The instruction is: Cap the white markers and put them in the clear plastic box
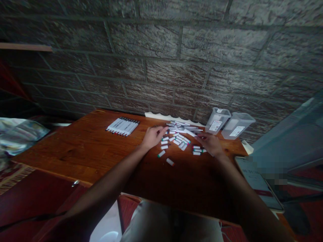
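A loose pile of white and grey marker pieces (185, 129) lies toward the back of the wooden table, with short caps in front. My right hand (211, 144) pinches the near end of a white marker (189, 132) over the pile's right side. At the left edge of the pile is my left hand (152, 136), thumb and forefinger drawn together; anything between them is too small to make out. Several white caps (164, 147) with coloured ends lie just beside it. Below my right fingers sits a small group of caps (196, 150).
A neat row of markers (122, 126) lies at the left on the table (83, 148). Two clear plastic containers (236, 127) stand at the back right. A white wavy-edged strip (174, 118) runs along the brick wall (161, 74). At the right edge rests a tablet (259, 181).
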### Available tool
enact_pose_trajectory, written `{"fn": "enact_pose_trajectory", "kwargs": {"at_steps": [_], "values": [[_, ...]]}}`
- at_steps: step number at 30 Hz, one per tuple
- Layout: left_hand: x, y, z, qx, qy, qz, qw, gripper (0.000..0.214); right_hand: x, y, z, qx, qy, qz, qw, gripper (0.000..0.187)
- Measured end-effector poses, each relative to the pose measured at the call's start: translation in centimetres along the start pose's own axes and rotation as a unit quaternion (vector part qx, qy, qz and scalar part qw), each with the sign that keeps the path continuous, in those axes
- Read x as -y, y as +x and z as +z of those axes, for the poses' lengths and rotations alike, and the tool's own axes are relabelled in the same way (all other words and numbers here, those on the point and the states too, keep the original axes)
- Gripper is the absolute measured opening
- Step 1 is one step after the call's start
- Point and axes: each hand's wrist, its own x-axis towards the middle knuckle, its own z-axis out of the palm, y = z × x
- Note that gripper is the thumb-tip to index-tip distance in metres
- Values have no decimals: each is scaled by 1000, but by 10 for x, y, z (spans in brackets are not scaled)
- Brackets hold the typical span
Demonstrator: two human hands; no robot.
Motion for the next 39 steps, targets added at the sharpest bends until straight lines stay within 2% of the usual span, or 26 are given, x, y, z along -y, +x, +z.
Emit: {"fn": "enact_pose_trajectory", "kwargs": {"at_steps": [2, 4, 7, 9, 12, 16, 19, 21, 23, 26, 27, 29, 32, 35, 39], "values": [[-2, 0, 3, 6, -49, -26, 998, 49, 8, -4, -6, -2, 111, 34, 993, 32], [-6, 0, 7, 17, -147, -65, 987, 44, 19, -10, -5, 14, 217, 52, 975, 38], [-13, 1, 13, 57, -323, -127, 936, 34, 39, -20, 7, 6, 297, 55, 953, 39], [-17, 1, 16, 97, -395, -154, 900, 40, 52, -26, 18, -4, 317, 34, 948, 39], [-21, -2, 17, 140, -452, -167, 865, 38, 70, -34, 32, -12, 318, 18, 948, 38], [-23, -3, 18, 152, -520, -185, 820, 34, 80, -42, 36, -14, 284, 9, 959, 36], [-21, 0, 17, 128, -522, -192, 821, 35, 74, -43, 33, -24, 254, -6, 967, 37], [-15, 4, 11, 105, -487, -186, 847, 39, 66, -43, 31, -31, 231, -2, 973, 38], [-3, 7, -1, 88, -405, -169, 894, 41, 56, -42, 29, -32, 205, 7, 978, 39], [23, 9, -30, 83, -160, -118, 977, 33, 44, -40, 26, -44, 180, 6, 983, 41], [31, 9, -40, 81, -49, -116, 989, 28, 41, -39, 26, -52, 176, 2, 983, 40], [45, 7, -56, 59, 130, -159, 977, 25, 39, -39, 24, -65, 171, -2, 983, 40], [57, 5, -65, 70, 275, -231, 930, 26, 39, -40, 24, -69, 155, -5, 985, 39], [60, 4, -62, 89, 333, -276, 897, 34, 40, -42, 24, -69, 136, -2, 988, 40], [62, 3, -62, 70, 341, -301, 888, 43, 39, -42, 22, -82, 131, -6, 988, 41]]}}
